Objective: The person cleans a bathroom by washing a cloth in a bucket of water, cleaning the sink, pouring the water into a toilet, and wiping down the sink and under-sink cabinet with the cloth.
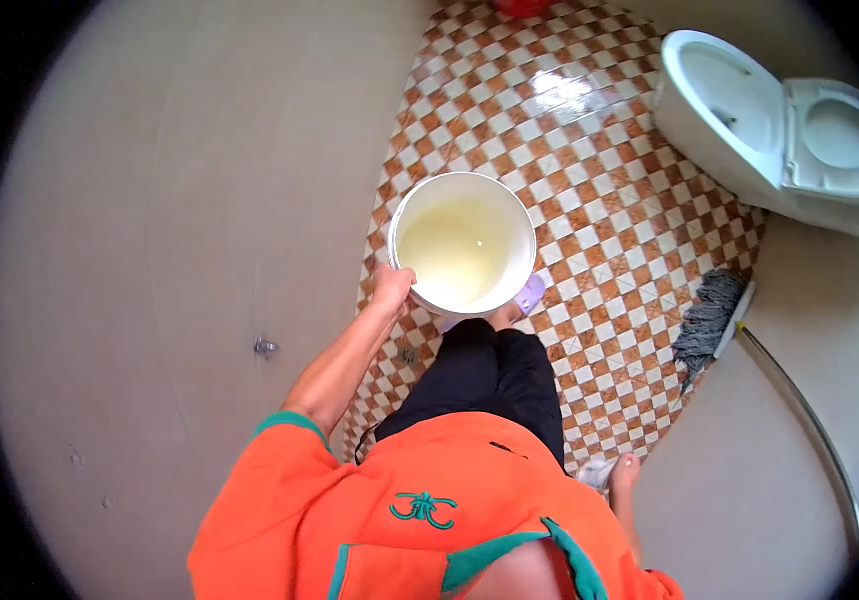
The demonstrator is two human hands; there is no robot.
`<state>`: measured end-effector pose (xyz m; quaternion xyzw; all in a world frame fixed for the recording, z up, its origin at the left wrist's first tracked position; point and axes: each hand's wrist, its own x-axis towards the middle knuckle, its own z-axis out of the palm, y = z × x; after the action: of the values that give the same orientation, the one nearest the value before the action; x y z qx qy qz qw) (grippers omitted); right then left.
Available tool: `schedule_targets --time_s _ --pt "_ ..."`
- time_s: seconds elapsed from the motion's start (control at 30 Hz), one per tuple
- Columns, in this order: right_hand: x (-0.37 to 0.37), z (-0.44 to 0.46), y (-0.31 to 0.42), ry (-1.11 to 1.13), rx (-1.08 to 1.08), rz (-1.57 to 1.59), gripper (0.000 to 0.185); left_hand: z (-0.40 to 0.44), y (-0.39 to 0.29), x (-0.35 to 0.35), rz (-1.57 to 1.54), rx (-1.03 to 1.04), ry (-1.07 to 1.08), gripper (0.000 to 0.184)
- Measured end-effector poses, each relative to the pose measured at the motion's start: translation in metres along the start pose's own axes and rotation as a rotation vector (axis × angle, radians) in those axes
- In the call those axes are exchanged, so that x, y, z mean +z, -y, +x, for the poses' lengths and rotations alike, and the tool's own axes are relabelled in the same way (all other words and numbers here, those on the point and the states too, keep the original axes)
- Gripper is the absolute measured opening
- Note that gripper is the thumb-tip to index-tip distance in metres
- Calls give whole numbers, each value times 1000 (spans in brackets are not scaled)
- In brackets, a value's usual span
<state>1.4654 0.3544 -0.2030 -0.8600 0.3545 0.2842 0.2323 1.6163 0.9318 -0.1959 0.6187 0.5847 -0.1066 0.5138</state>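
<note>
A white bucket with yellowish liquid inside is in front of my legs, its open top facing me. My left hand is closed on the left side of its rim. At my right side, my right hand is partly hidden by my body, and its fingers look curled. Beside those fingers shows a crumpled whitish thing, too small to name; the hand seems to hold it. Below the bucket, a purple slipper is on my foot.
A white toilet with its lid raised stands at the upper right. A grey string mop leans by the right wall, its pole curving downward. The checkered tile floor shines wet. A small tap juts from the left wall. Something red shows at the top.
</note>
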Motion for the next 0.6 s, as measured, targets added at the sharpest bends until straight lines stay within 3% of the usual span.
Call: schedule_targets --time_s 0.13,0.2,0.27,0.4,0.5,0.6 --pt "-3 38 23 -107 -63 133 15 -2 -73 62 -6 122 114 21" --pt "-19 43 62 -193 -218 286 17 -2 -105 96 64 216 150 20" --pt "-45 51 94 -163 -132 311 16 -5 -144 132 53 226 194 24" --pt "-81 86 112 -236 -167 366 19 -25 -229 199 124 216 229 26" --pt "-130 104 134 -307 -17 242 17 -7 -269 267 62 167 244 30" --pt "-136 134 104 -375 -88 222 18 -24 -298 308 90 159 249 31"
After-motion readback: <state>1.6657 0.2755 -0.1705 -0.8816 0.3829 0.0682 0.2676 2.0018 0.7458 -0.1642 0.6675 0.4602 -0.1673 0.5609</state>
